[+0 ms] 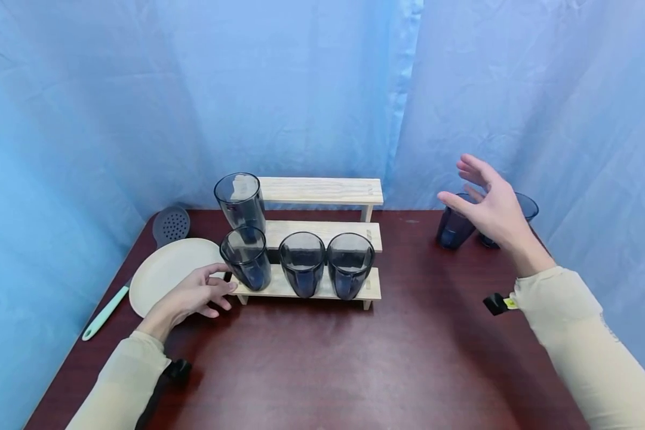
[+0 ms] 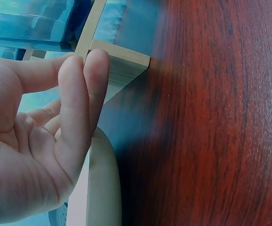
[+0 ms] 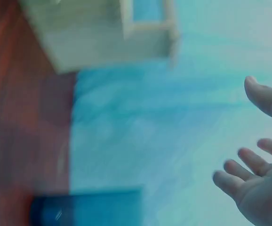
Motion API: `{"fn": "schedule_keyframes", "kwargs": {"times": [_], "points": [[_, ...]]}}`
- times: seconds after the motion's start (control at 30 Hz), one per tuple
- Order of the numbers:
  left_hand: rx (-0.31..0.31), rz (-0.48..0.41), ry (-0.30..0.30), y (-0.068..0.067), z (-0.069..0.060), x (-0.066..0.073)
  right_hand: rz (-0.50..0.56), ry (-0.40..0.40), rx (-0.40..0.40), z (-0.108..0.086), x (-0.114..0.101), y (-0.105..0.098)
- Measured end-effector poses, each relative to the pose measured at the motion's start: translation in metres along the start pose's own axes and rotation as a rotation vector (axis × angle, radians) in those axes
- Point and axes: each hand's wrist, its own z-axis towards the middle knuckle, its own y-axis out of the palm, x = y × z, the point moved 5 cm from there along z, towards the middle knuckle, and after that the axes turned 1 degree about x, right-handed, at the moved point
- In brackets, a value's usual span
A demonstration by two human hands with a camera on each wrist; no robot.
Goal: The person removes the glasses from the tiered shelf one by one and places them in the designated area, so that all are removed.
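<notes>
My left hand (image 1: 196,292) is at the left end of the wooden three-step rack (image 1: 322,190), fingers loosely bent, fingertips at the lowest shelf's end (image 2: 126,59). Whether they touch it is hard to tell. Three dark tinted glasses stand on that shelf: a left one (image 1: 245,263), a middle one (image 1: 302,269) and a right one (image 1: 350,269). Another glass (image 1: 242,203) stands higher up, at the rack's left. My right hand (image 1: 491,206) is raised, fingers spread and holding nothing, in front of two more glasses, one (image 1: 454,230) partly covered and one (image 1: 528,206) mostly hidden.
At the left lies a cream plate (image 1: 166,269). Beside it are a grey slotted skimmer head (image 1: 171,226) and a pale green handle (image 1: 104,313), partly under the plate. Blue curtains (image 1: 301,89) surround the dark red wooden table (image 1: 355,364).
</notes>
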Motion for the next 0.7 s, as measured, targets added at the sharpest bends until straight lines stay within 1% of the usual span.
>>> {"fn": "schedule_keyframes", "kwargs": {"times": [0.07, 0.2, 0.37, 0.47, 0.6, 0.7], "points": [[0.001, 0.004, -0.001, 0.000, 0.000, 0.000, 0.091, 0.004, -0.045, 0.003, -0.019, 0.005], [-0.002, 0.002, -0.004, 0.000, 0.000, 0.000, 0.201, -0.001, -0.132, 0.009, -0.055, 0.018], [-0.005, -0.006, 0.000, 0.001, 0.000, 0.000, 0.260, -0.041, -0.249, 0.017, -0.099, 0.039], [-0.006, -0.008, 0.000, 0.001, 0.000, 0.000, 0.290, -0.067, -0.318, 0.022, -0.121, 0.052], [-0.007, -0.009, 0.001, 0.001, 0.001, 0.000, 0.341, -0.093, -0.399, 0.030, -0.145, 0.071], [-0.006, -0.012, 0.005, 0.000, 0.001, -0.001, 0.353, -0.105, -0.452, 0.035, -0.159, 0.087]]}}
